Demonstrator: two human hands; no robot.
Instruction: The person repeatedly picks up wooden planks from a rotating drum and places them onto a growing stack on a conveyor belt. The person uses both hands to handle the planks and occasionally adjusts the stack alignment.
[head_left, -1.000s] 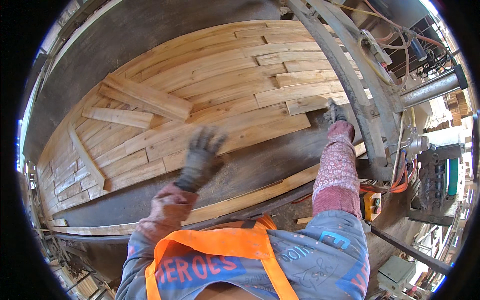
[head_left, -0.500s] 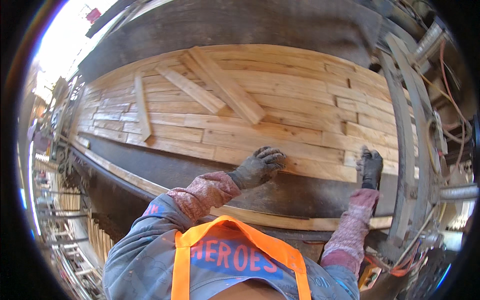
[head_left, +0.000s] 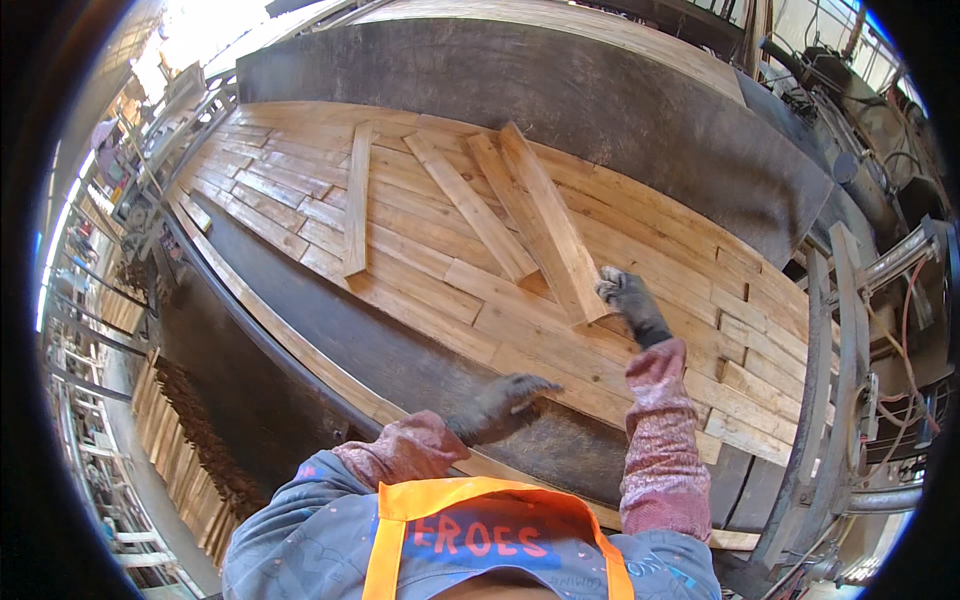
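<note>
My gloved right hand [head_left: 628, 300] is closed on the near end of a loose wooden board [head_left: 552, 205], its fingertips wrapped over the corner. That board lies aslant, partly over another loose board [head_left: 517, 215]. My gloved left hand [head_left: 505, 405] hovers near the front edge of the layer of planks [head_left: 420, 265], fingers stretched out with nothing in them. Two more loose boards rest on that layer farther left: a slanting board [head_left: 472, 208] and a more upright one [head_left: 357, 205].
A dark metal plate [head_left: 540, 85] stands along the far side of the planks. A narrow wooden rail [head_left: 270, 320] runs along the near edge. Metal frame bars [head_left: 818, 390] and hoses [head_left: 905, 390] are at the right. Stacked boards [head_left: 185, 450] stand at lower left.
My right hand has moved from the right end of the planks to the loose board and taken hold of it. My left hand has drawn back toward me. The view has turned.
</note>
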